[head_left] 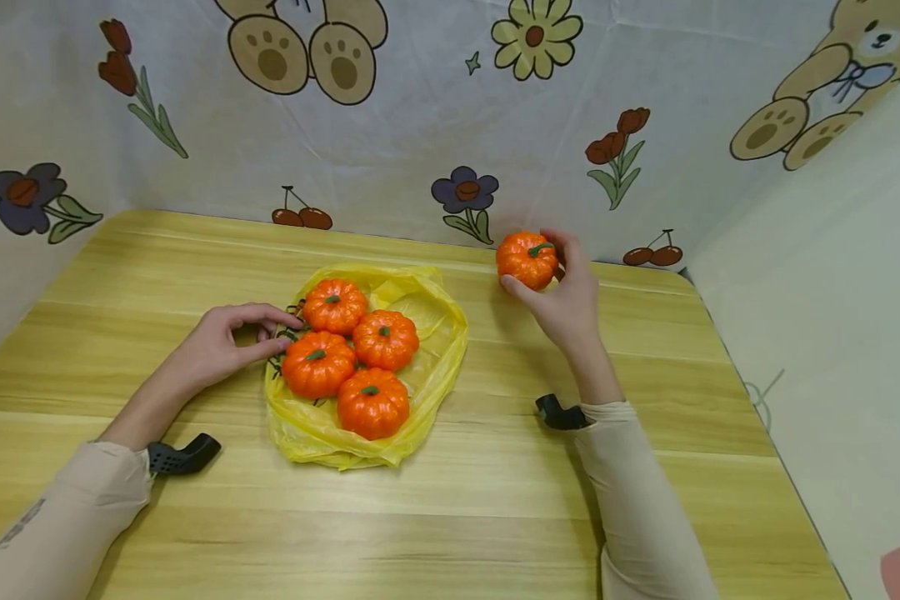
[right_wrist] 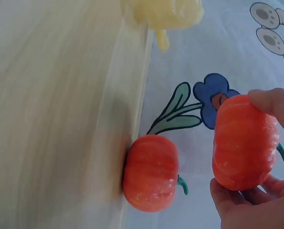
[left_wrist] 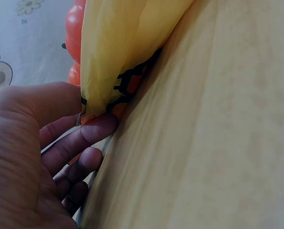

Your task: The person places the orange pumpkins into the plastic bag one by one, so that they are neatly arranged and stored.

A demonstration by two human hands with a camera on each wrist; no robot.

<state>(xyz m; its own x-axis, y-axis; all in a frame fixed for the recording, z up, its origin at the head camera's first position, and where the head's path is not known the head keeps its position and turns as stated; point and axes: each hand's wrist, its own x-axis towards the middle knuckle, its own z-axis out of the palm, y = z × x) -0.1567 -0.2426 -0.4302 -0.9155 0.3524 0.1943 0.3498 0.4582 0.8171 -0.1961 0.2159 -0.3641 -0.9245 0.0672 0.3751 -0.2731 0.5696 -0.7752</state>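
Observation:
Several small orange toy pumpkins (head_left: 386, 340) with green stems lie on a spread, crumpled yellow plastic bag (head_left: 435, 375). At the bag's left edge, my left hand (head_left: 228, 337) pinches the plastic between thumb and fingers; the left wrist view shows the bag (left_wrist: 118, 43) rising from that hand (left_wrist: 61, 129). Toward the back of the table, my right hand (head_left: 570, 296) grips another pumpkin (head_left: 525, 260), holding it off the surface. In the right wrist view, a further pumpkin (right_wrist: 151, 172) sits on the table beside the held pumpkin (right_wrist: 244, 143); the head view does not show it separately.
The wood-grain table (head_left: 450, 533) meets a cloth backdrop (head_left: 390, 150) with bears and flowers along its back edge. A pale wall (head_left: 832, 333) borders the right side. Black wrist mounts (head_left: 183, 455) stick out from both sleeves.

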